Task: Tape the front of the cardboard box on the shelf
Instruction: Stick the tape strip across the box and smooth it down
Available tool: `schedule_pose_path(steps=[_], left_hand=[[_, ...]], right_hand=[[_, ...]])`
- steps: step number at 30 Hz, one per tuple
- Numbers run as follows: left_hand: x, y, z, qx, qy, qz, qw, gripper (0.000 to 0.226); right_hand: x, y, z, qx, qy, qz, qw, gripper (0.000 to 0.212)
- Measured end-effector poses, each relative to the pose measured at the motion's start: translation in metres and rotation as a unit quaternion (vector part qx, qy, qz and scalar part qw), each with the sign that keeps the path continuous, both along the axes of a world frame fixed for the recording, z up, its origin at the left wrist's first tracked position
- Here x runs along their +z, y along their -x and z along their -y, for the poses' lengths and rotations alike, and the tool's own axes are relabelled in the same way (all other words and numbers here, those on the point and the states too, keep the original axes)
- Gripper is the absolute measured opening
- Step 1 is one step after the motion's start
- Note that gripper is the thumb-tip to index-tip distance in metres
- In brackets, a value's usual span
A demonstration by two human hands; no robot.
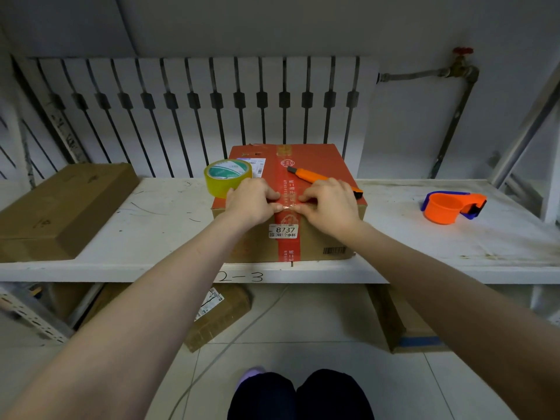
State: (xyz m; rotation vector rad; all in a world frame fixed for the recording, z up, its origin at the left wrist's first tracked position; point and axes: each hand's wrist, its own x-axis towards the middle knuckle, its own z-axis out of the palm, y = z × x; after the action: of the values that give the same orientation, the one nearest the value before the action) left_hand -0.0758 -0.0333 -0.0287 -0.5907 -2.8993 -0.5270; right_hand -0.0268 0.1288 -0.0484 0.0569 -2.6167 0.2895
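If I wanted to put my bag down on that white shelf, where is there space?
Two bare patches on the shelf: between the flat brown box at the left and the red-topped box, and between that box and the orange tape dispenser. The red-topped box's top is crowded: tape roll, utility knife, left hand, right hand.

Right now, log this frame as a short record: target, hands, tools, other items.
target: cardboard box on white shelf, red tape strip down its middle
left hand: pressing tape at box's top front edge
right hand: pressing beside it
tools: yellow tape roll, orange utility knife, orange tape dispenser
other: plain box
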Motion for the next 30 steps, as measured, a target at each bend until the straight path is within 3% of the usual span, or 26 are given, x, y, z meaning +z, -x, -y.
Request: schedule_pose_path(steps=[2,5,8,17,25,28,30], left_hand=[[0.001,0.000,0.003,-0.020,0.035,-0.007,0.999,0.040],[-0.002,-0.008,0.008,-0.051,0.142,-0.087,0.985,0.051],[-0.013,-0.019,0.006,-0.044,0.143,-0.137,0.979,0.058],[-0.021,-0.012,-0.003,-0.047,0.137,-0.214,0.966,0.044],[-0.007,-0.010,0.007,-0.091,0.169,-0.157,0.969,0.046],[0.012,-0.005,0.015,-0.086,0.087,-0.104,0.987,0.052],[0.020,0.006,0.020,0.014,0.039,-0.138,0.989,0.053]], right_hand=[[0.005,-0.003,-0.011,0.018,0.009,0.044,0.999,0.031],[-0.002,-0.005,-0.002,0.006,-0.110,0.030,0.994,0.059],[-0.021,-0.002,0.019,-0.028,-0.134,-0.001,0.991,0.080],[-0.026,0.005,0.017,0.001,-0.162,-0.048,0.986,0.068],[-0.018,-0.001,0.013,0.031,-0.160,0.003,0.987,0.059],[-0.011,-0.005,0.007,0.048,-0.153,0.013,0.987,0.049],[-0.005,-0.007,0.003,0.059,-0.147,0.018,0.987,0.041]])
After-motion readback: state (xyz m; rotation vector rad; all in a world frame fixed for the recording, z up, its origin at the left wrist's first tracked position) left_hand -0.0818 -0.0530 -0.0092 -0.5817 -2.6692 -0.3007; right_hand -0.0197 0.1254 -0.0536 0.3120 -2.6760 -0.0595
